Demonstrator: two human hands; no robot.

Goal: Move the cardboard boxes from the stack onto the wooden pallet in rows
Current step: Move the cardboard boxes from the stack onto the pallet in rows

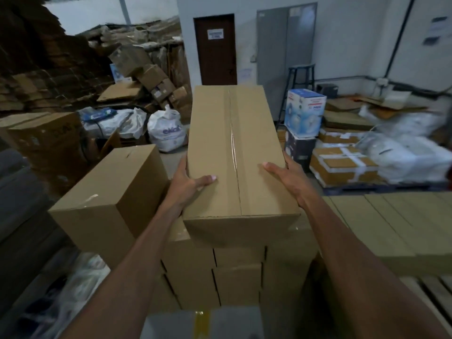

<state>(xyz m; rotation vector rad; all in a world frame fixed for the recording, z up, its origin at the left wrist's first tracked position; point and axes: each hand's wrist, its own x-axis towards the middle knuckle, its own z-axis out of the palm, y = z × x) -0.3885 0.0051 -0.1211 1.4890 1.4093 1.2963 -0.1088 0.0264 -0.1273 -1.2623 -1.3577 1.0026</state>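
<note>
Atop the stack: a long cardboard box [234, 152] with a taped seam along its top sat over the upper boxes of the stack [215, 270], its near end toward the camera; whether it rested on them or was lifted clear could not be told.
Left hand: the left hand [188, 182] clasped the box's left side near the near end, thumb lying across the top face, the other fingers hidden behind the left wall.
Right hand: the right hand [286, 177] clasped the right side, thumb reaching over the top toward the seam, the remaining fingers wrapped round the right edge and out of sight.
Box between fingers: the box lay between both palms, pressed from either side, the tape seam running midway between the two thumbs.
Neighbouring box: a second plain box [110, 192] stood just beside the held one, on the left edge of the stack.
Pallet: wooden slats of the pallet [430, 292] showed at the lower right corner, cut off by the frame; a row of flat-topped boxes [391, 221] lay above them on the right.
Hidden: the underside of the held box and its far end could not be seen.
Hard to make out: the right side was blurred; white wrapped bundles [403, 148], a blue and white carton [304, 111] and a white bag [167, 133] lay on the floor beyond, and the writing on them could not be read.
</note>
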